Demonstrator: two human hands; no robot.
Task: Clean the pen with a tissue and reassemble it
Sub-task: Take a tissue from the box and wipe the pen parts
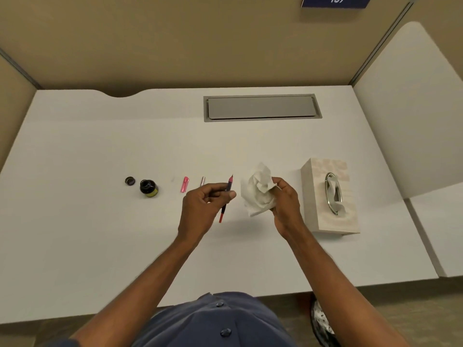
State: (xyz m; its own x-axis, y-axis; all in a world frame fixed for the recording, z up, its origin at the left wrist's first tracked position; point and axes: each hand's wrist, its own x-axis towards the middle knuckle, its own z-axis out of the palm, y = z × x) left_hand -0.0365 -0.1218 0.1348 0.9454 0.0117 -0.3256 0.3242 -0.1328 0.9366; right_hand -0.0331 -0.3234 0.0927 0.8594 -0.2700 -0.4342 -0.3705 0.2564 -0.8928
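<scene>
Head view: left hand (203, 204) pinches the pen (225, 196) above the desk (100, 221), nib pointing away. Right hand (283, 199) clutches a crumpled tissue (258, 191) just beside it, not touching. Cap (185, 184), ink bottle (148, 188) and tissue box (328, 196) rest on the desk.

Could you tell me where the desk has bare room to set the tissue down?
Bare desk lies near the front edge, and between the grey hatch and the hands. It is crowded left of the left hand: pink cap, ink bottle.
</scene>
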